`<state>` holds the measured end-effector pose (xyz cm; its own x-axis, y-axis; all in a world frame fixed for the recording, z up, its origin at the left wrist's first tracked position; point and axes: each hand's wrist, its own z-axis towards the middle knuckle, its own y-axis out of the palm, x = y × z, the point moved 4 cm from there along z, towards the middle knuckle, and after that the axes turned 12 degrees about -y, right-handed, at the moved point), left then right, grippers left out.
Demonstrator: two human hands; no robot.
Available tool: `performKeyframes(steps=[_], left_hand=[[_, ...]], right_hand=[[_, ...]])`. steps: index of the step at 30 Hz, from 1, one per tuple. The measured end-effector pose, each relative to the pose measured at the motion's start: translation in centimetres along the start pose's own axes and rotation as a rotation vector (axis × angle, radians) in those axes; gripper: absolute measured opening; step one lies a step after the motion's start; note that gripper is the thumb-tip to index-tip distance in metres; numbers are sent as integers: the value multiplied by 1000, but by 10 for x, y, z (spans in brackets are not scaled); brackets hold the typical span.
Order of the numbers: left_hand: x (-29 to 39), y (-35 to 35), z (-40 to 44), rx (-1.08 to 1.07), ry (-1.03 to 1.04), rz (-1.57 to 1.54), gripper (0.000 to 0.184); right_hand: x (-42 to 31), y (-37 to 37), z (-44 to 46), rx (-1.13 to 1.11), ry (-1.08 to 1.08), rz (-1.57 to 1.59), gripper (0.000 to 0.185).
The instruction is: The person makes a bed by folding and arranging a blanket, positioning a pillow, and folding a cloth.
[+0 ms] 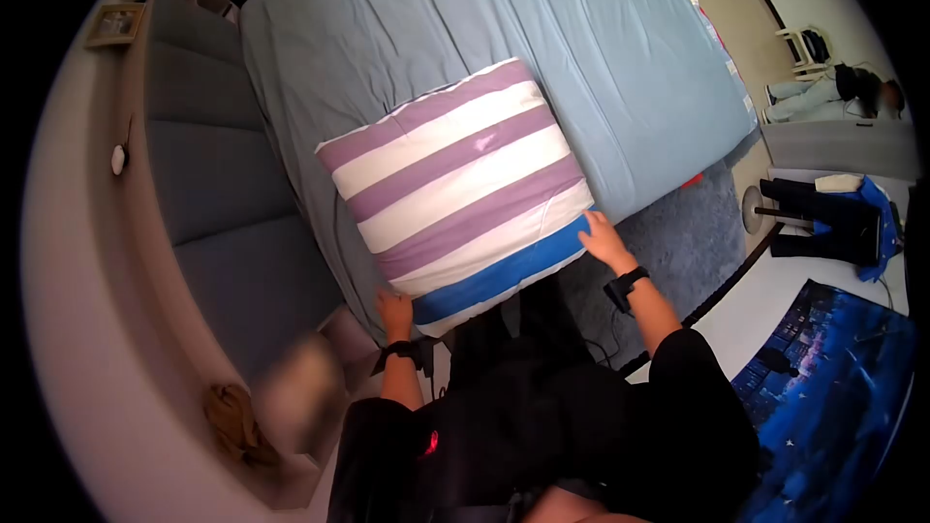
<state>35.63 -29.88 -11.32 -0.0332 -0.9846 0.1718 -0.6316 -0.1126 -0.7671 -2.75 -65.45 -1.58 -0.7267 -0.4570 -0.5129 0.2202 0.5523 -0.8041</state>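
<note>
A large square pillow [465, 179] with purple, white and blue stripes lies on the bed's blue-grey sheet [620, 87], tilted in the view. At its lower left corner is my left hand [395, 313], its fingers against the edge. My right hand [605, 240] grips the right edge by the blue stripe, fingers on top of the fabric. Both wrists wear black bands. The undersides of the pillow's corners are hidden.
A grey padded headboard [218, 165] runs along the left, with a picture frame [116, 25] beyond it. At right are a blue rug [678, 242], dark clothes [823, 223], a dark blue patterned mat [823, 387] and a seated person [833, 94].
</note>
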Motion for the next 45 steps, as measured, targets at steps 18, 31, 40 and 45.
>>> performKeyframes(steps=[18, 31, 40, 45], left_hand=[[198, -23, -19, 374, 950, 287, 48], [305, -15, -35, 442, 929, 187, 48], [268, -20, -3, 528, 728, 237, 54], [297, -10, -27, 492, 761, 206, 50]], right_hand=[[-80, 46, 113, 51, -468, -521, 43], [-158, 31, 180, 177, -733, -319, 45], [-67, 9, 194, 194, -431, -416, 52], [-113, 27, 203, 103, -579, -461, 50]])
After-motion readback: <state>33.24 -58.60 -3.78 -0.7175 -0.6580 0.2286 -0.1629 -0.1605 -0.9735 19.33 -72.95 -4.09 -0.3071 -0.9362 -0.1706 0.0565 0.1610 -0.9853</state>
